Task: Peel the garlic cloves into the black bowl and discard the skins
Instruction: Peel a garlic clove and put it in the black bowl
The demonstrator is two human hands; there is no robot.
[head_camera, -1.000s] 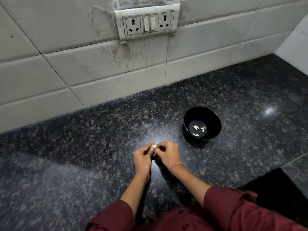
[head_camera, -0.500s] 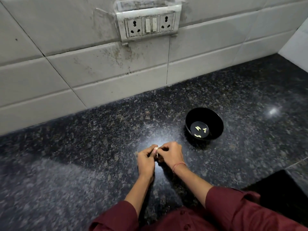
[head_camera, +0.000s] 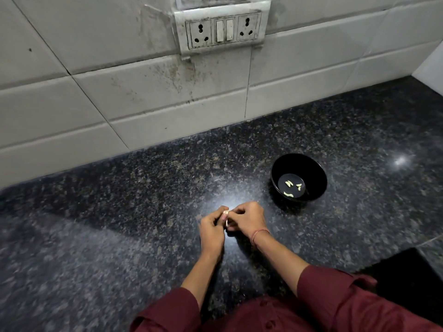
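Hardly shifted, left hand [head_camera: 212,232] and right hand [head_camera: 248,218] apparently pinch garlic clove [head_camera: 225,214] near bowl [head_camera: 317,173].

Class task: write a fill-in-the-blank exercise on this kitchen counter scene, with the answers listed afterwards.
The left hand and right hand together pinch one small pale garlic ____.
The round black bowl stands on the speckled dark stone counter, to the ____ of the hands.
Several pale peeled pieces lie inside the ____.
The thin red thread band sits on the ____ wrist.
Missing words: clove; right; bowl; right.

Glossy speckled stone countertop [head_camera: 359,130]
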